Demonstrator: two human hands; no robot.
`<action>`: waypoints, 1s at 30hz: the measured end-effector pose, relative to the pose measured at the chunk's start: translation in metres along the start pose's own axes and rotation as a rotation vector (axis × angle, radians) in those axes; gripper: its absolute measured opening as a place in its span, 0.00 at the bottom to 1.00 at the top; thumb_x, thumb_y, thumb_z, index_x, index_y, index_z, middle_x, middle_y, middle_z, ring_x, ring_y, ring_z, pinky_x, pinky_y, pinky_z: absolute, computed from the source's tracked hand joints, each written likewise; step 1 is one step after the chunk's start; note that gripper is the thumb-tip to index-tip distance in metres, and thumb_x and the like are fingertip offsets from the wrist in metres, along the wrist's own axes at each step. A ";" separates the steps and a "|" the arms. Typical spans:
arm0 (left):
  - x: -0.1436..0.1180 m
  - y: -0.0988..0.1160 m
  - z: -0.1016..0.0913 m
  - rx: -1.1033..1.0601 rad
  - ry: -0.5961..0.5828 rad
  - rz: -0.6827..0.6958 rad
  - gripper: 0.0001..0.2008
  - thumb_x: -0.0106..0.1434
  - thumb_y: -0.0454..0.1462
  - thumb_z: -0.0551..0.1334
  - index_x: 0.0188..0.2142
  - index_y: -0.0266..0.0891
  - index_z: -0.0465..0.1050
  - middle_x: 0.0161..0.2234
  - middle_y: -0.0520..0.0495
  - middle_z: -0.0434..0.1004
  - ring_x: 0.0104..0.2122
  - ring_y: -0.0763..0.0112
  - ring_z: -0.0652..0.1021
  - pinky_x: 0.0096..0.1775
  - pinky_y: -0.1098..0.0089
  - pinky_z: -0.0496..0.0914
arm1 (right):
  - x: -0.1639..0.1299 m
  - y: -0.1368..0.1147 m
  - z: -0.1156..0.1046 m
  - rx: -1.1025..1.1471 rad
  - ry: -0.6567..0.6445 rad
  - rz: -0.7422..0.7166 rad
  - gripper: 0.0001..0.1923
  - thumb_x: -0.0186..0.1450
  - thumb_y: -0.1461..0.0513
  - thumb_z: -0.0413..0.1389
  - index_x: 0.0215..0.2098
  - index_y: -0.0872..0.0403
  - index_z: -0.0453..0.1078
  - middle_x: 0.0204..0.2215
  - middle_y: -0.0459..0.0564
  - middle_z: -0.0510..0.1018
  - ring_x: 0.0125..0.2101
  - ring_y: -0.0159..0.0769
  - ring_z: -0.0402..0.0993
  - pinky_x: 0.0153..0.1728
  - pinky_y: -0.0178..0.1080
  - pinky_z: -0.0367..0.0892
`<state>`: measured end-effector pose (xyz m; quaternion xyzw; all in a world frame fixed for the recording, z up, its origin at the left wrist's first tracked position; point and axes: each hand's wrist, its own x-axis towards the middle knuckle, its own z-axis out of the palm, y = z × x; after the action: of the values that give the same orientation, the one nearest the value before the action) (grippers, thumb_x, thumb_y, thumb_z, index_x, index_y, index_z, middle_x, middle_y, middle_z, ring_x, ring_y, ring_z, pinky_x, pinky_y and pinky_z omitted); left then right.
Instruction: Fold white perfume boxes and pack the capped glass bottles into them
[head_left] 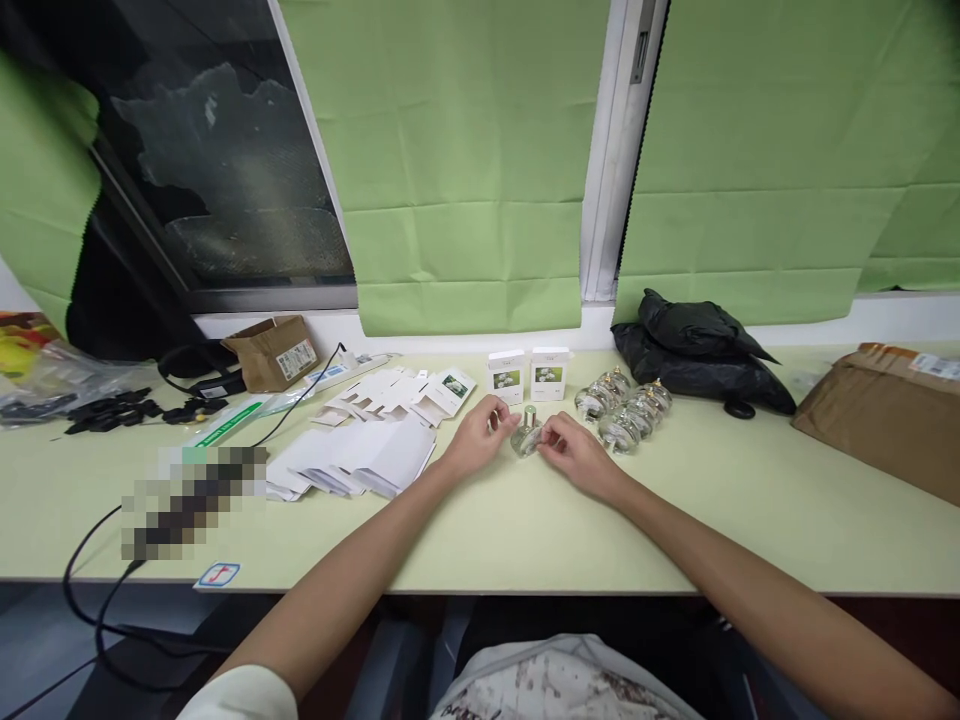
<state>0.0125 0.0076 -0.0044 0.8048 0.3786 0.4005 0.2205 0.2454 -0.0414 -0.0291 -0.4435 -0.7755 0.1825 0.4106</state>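
Note:
Between my hands a small clear glass perfume bottle (526, 437) stands upright on the table, with a pale greenish-gold cap. My left hand (481, 437) is at its left side, fingers curled and thumb tip against the glass near the shoulder. From the right, my right hand (576, 452) pinches the bottle's lower side with thumb and fingertips. Just behind stand two white boxes, a left box (505, 377) and a right box (549, 375), each printed with white flowers. To the right of the bottle, several round glass bottles (634, 415) with gold tops lie grouped together.
Flattened white cartons (390, 455) are piled left of my hands. Farther left are an open brown box (274, 355), a power strip (337, 372) and black cables. Black plastic bags (690, 350) and a large cardboard box (885, 420) sit on the right. Green curtains (472, 170) hang behind.

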 end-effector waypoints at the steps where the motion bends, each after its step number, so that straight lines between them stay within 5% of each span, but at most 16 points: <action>1: -0.002 0.002 0.000 0.006 -0.047 -0.001 0.18 0.70 0.54 0.62 0.41 0.43 0.67 0.38 0.50 0.74 0.35 0.68 0.72 0.37 0.67 0.67 | 0.000 0.000 -0.001 0.006 -0.023 -0.005 0.02 0.70 0.60 0.57 0.40 0.49 0.71 0.39 0.46 0.73 0.36 0.36 0.72 0.40 0.40 0.69; 5: -0.007 0.001 0.002 0.043 -0.173 -0.035 0.27 0.59 0.56 0.72 0.46 0.44 0.65 0.44 0.48 0.74 0.35 0.67 0.72 0.36 0.67 0.68 | 0.000 0.001 -0.003 -0.002 -0.078 -0.002 0.10 0.72 0.60 0.55 0.48 0.48 0.78 0.42 0.48 0.75 0.38 0.36 0.74 0.42 0.41 0.70; 11: -0.004 -0.012 0.004 0.088 -0.134 -0.002 0.17 0.69 0.46 0.63 0.52 0.44 0.63 0.47 0.46 0.73 0.39 0.65 0.74 0.41 0.64 0.69 | -0.002 0.002 -0.003 -0.073 -0.121 -0.026 0.16 0.74 0.60 0.54 0.57 0.47 0.75 0.44 0.49 0.76 0.35 0.35 0.75 0.42 0.41 0.71; 14: -0.002 -0.017 0.004 0.134 -0.093 -0.015 0.15 0.69 0.43 0.61 0.52 0.44 0.64 0.48 0.46 0.74 0.42 0.63 0.75 0.44 0.63 0.69 | 0.000 -0.001 -0.009 -0.218 -0.023 -0.101 0.14 0.75 0.61 0.51 0.55 0.48 0.74 0.44 0.51 0.77 0.39 0.40 0.76 0.45 0.44 0.70; 17: -0.001 -0.020 0.004 0.176 -0.066 -0.040 0.14 0.69 0.42 0.61 0.52 0.44 0.65 0.49 0.46 0.75 0.44 0.61 0.75 0.44 0.62 0.69 | 0.004 -0.002 -0.023 -0.442 0.218 -0.168 0.13 0.76 0.62 0.48 0.50 0.50 0.75 0.44 0.54 0.79 0.47 0.47 0.73 0.52 0.49 0.65; 21: 0.000 -0.023 0.005 0.219 -0.015 -0.036 0.16 0.67 0.39 0.61 0.53 0.44 0.65 0.51 0.44 0.75 0.49 0.58 0.75 0.49 0.60 0.69 | 0.008 0.006 -0.045 -0.702 0.528 -0.016 0.12 0.76 0.61 0.48 0.47 0.53 0.74 0.42 0.58 0.79 0.45 0.52 0.69 0.48 0.51 0.62; 30: 0.003 -0.032 0.007 0.244 0.057 -0.031 0.20 0.66 0.35 0.60 0.57 0.43 0.63 0.54 0.41 0.73 0.55 0.55 0.74 0.56 0.55 0.68 | 0.006 0.029 -0.042 -0.849 0.478 0.024 0.11 0.73 0.63 0.47 0.42 0.54 0.72 0.39 0.61 0.77 0.41 0.54 0.66 0.46 0.52 0.63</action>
<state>0.0052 0.0290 -0.0281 0.8079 0.4432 0.3708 0.1160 0.2927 -0.0242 -0.0194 -0.6103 -0.6602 -0.2521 0.3580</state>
